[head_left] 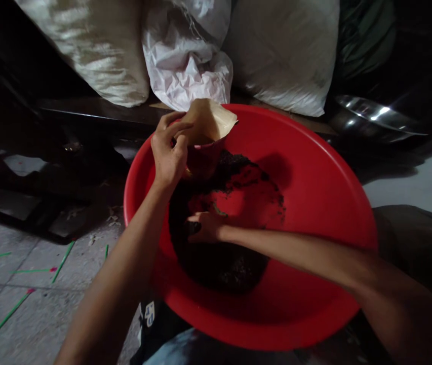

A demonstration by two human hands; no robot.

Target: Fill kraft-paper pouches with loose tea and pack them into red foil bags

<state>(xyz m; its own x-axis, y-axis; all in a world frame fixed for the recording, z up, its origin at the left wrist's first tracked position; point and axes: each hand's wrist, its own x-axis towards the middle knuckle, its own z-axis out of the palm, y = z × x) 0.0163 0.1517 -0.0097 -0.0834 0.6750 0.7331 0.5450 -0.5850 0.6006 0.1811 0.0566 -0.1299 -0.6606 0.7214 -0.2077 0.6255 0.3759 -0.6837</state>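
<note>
My left hand (170,147) is closed on the upper edge of a bag (206,119). The bag is tan inside and reddish outside, with its mouth open, and it stands in a large red plastic basin (314,177). Dark, loose, crumbly material (234,274) lies in a ring on the basin floor; I cannot make out its kind. My right hand (206,226) reaches in from the right, low in that material. Its fingers curl around a dark clump, and the fingertips are partly hidden.
Behind the basin several full white sacks (284,56) rest on a dark ledge (86,109). A shiny metal bowl (383,119) sits at the right. Thin green sticks (5,319), some with pink ends, are scattered on the grey tiled floor (48,314) at the left.
</note>
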